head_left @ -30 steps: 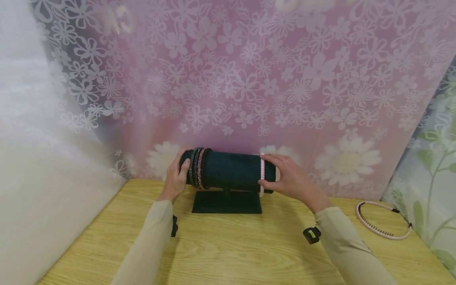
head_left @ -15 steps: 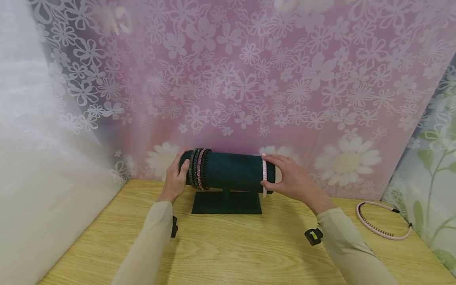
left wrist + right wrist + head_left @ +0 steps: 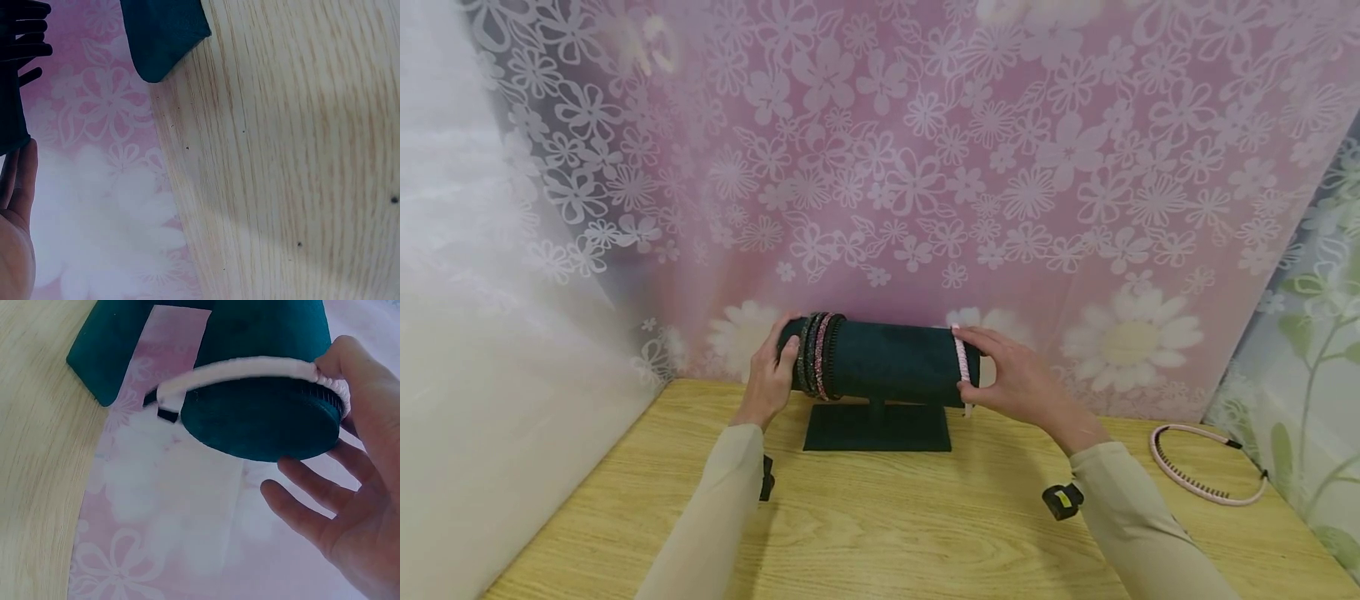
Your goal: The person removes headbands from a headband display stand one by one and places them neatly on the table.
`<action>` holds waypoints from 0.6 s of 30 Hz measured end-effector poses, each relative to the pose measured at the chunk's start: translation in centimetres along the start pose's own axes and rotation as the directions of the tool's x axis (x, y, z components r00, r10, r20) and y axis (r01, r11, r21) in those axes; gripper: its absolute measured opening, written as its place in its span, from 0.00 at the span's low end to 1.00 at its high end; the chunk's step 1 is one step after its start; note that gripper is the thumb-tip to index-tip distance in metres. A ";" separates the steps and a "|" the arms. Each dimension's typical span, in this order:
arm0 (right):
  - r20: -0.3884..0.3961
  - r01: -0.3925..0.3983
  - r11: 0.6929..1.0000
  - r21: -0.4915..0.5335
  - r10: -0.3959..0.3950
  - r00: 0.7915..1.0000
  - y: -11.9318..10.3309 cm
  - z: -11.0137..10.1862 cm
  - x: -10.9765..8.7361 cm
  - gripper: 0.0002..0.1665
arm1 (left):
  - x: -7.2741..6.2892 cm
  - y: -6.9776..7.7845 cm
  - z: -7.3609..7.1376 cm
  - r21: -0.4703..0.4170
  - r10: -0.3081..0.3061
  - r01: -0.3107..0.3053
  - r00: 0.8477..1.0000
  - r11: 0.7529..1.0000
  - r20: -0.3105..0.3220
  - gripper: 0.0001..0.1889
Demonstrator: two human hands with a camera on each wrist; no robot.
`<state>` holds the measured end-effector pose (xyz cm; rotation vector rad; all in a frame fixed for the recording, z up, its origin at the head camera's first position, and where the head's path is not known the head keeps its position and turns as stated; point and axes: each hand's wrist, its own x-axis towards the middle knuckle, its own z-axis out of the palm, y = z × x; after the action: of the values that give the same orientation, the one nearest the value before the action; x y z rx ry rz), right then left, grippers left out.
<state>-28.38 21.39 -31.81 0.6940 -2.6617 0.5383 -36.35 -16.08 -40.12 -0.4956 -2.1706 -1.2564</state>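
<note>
A dark green velvet roll stand point(image 3: 895, 354) sits on the table by the backdrop. My left hand point(image 3: 766, 375) grips the roll's left end, thumb in front; the left wrist view shows only part of this hand point(image 3: 15, 244). Beside that thumb several dark and pink glittery headbands point(image 3: 822, 358) circle the roll. At the right end a pink wrapped headband point(image 3: 962, 360) straddles the roll, tilted, its lower end slanting right. My right hand point(image 3: 1018, 377) pinches it. In the right wrist view the headband point(image 3: 250, 369), with inner comb teeth and black tips, lies near the roll's end face.
A second pink headband point(image 3: 1208, 492) with comb teeth lies on the wooden table point(image 3: 880, 525) at the right. A pink flowered curtain point(image 3: 887, 167) hangs close behind the stand. White sheeting point(image 3: 475, 333) borders the left side.
My right hand has shifted slightly right, sliding the pink headband toward the roll's right end. The headband has gone from upright to tilted. My left hand stays on the roll.
</note>
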 end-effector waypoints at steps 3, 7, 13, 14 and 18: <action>0.013 -0.005 0.999 0.041 0.005 1.000 0.1 0.0 -0.1 0.47 | 0.0 0.0 -0.1 0.008 0.003 -0.003 1.000 1.000 -0.001 0.26; 0.027 -0.002 0.992 0.125 -0.002 1.000 0.1 0.1 -0.1 0.46 | 0.0 -0.2 -0.1 0.015 0.009 -0.009 1.000 1.000 -0.004 0.26; 0.000 0.034 0.968 0.248 -0.035 0.999 0.5 0.4 -0.5 0.43 | 0.0 -0.2 -0.1 0.008 0.019 -0.019 1.000 1.000 0.003 0.26; -0.008 0.038 0.966 0.256 -0.037 0.999 0.5 0.5 -0.5 0.43 | 0.0 -0.1 -0.1 0.008 0.017 -0.017 1.000 1.000 0.005 0.26; -0.040 0.059 0.962 0.267 -0.050 0.998 0.7 0.5 -0.9 0.40 | 0.0 0.0 0.0 0.005 0.008 -0.008 1.000 1.000 0.008 0.26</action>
<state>-28.09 22.10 -32.78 0.8222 -2.5556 0.8987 -36.36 -16.13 -40.13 -0.5076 -2.1756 -1.2461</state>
